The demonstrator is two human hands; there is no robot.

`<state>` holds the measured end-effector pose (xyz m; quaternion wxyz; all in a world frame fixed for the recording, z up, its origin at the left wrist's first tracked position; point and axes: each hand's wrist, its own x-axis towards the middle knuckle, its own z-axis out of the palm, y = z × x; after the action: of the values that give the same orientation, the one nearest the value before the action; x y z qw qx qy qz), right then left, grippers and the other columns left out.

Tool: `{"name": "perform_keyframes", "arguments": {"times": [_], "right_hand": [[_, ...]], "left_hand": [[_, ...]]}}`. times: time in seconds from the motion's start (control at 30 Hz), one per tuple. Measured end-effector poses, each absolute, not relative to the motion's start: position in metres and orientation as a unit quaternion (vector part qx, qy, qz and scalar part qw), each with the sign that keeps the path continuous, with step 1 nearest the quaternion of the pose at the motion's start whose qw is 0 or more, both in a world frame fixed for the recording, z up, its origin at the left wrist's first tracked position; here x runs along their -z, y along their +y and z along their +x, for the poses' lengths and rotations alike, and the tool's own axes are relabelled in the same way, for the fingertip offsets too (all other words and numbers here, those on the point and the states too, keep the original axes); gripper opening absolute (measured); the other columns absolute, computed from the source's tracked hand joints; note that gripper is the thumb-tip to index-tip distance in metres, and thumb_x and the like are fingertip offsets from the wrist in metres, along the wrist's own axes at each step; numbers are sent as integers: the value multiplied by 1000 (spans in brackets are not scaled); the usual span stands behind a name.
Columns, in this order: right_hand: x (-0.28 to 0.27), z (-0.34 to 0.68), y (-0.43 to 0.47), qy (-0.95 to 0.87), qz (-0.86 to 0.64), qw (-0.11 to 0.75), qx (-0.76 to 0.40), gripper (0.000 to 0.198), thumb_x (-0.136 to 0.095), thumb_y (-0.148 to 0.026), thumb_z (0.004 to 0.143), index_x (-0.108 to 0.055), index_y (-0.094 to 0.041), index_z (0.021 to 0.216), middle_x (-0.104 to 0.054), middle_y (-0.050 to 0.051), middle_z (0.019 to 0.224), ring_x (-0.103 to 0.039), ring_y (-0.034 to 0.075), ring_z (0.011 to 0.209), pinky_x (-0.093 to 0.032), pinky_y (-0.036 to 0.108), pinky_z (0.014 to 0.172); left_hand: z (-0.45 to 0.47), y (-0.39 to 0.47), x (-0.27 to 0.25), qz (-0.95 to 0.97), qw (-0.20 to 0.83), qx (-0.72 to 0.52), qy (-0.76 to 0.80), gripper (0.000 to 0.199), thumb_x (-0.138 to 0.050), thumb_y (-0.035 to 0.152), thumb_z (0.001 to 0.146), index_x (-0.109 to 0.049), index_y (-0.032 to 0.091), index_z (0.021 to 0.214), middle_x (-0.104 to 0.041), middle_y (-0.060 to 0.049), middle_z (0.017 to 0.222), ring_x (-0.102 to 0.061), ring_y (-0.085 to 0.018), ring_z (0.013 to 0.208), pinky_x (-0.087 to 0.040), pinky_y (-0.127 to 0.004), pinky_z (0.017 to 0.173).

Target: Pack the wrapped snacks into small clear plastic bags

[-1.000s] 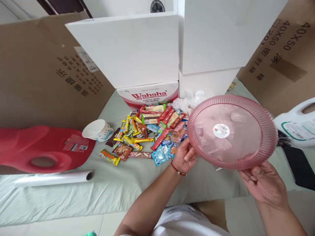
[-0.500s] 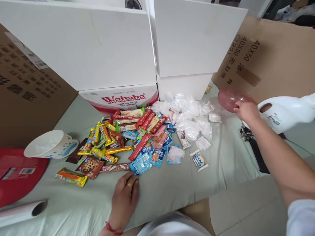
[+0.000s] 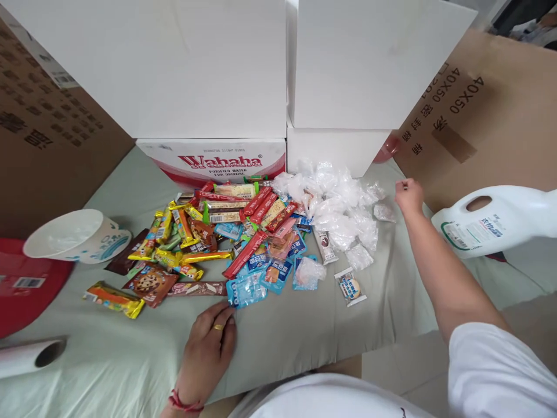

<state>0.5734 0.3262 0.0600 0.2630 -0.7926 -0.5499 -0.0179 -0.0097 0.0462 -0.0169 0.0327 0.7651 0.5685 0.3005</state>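
Observation:
My left hand (image 3: 211,342) lies on the cloth with its fingers stretched out, a ring on one finger and a red cord at the wrist. Its fingertips are right beside a blue snack packet (image 3: 247,289) at the front of the pile; I cannot tell whether they touch. At the right, my right hand (image 3: 409,197) is held over the cloth with its fingers curled and nothing visible in them. Beyond it, a shiny translucent pink, balloon-like thing (image 3: 387,149) shows partly behind the white box. A small clear-wrapped piece (image 3: 384,212) lies just left of this hand.
Red-wrapped bars (image 3: 246,253), yellow-wrapped bars (image 3: 184,226) and crumpled clear bags (image 3: 337,209) form the middle pile. A paper bowl (image 3: 102,238) stands left, near a white roll (image 3: 26,357). White boxes (image 3: 217,157) and brown cardboard (image 3: 513,116) border the table. A white jug (image 3: 496,217) lies right.
My right hand has let go of the pink balloon-like thing, which is now farther back by the white box. The hand has drawn left. My left hand stays by the blue packet.

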Motion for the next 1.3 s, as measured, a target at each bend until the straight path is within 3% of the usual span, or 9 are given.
{"name": "perform_keyframes", "arguments": {"times": [0.17,0.3,0.4,0.57,0.63,0.8,1.07,1.2,1.3], "right_hand": [[-41,556,258,-435,-819,331,-174,20,-76,-30,67,-69,-16,79,-68,8,80,-62,23,84,-51,38,90],[-42,512,203,-392,-759,479,-201,31,-68,-47,74,-64,-20,89,-66,3,78,-55,16,68,-49,29,63],[-44,439,158,-293,-577,644,-408,38,-82,-43,59,-65,-23,87,-67,0,75,-53,13,59,-37,23,49],[-37,296,98,-322,-485,494,-646,26,-84,-37,64,-74,-20,80,-63,-2,61,-40,9,48,-26,22,44],[-33,262,87,-366,-480,454,-655,23,-85,-36,67,-75,-19,79,-61,-3,61,-42,9,52,-31,22,49],[-25,249,84,-321,-532,519,-587,37,-87,-47,67,-74,-20,88,-56,-5,64,-39,8,55,-28,20,48],[-27,269,69,-228,-572,545,-569,49,-93,-49,56,-66,-21,86,-52,-7,67,-28,4,48,-16,18,41],[-27,254,56,-295,-566,509,-577,43,-86,-54,67,-65,-22,87,-48,-7,63,-25,6,49,-18,20,43],[-26,244,49,-416,-566,462,-542,35,-79,-53,78,-68,-21,87,-52,-4,65,-36,9,56,-29,23,50]], "left_hand": [[-9,48,12,752,56,-323,572,18,-55,27,95,-71,24,103,-72,-9,110,-71,-26,101,-58,-39,91],[-6,46,1,680,125,-385,611,16,-55,31,96,-70,26,99,-73,-5,102,-72,-22,93,-59,-35,84],[14,45,-11,589,232,-432,642,19,-59,40,95,-70,25,99,-73,-3,89,-70,-21,80,-57,-32,71],[77,61,-31,425,562,-473,529,50,-69,56,87,-64,23,123,-73,-5,96,-61,-14,63,-41,-23,46],[93,70,-33,368,630,-479,489,52,-77,58,79,-66,20,114,-67,-1,78,-55,-12,56,-36,-21,44],[81,74,-25,267,610,-540,515,44,-88,51,66,-62,19,81,-52,7,53,-42,-7,47,-26,-19,43],[35,60,-26,187,613,-567,518,55,-91,57,62,-60,18,86,-65,2,75,-56,-7,58,-36,-17,46],[47,48,-35,154,785,-417,431,73,-83,77,62,-63,20,102,-73,-7,95,-69,-17,67,-38,-20,42],[57,45,-36,143,795,-429,405,66,-91,66,59,-64,18,95,-69,-1,80,-60,-10,55,-30,-18,40]]}}
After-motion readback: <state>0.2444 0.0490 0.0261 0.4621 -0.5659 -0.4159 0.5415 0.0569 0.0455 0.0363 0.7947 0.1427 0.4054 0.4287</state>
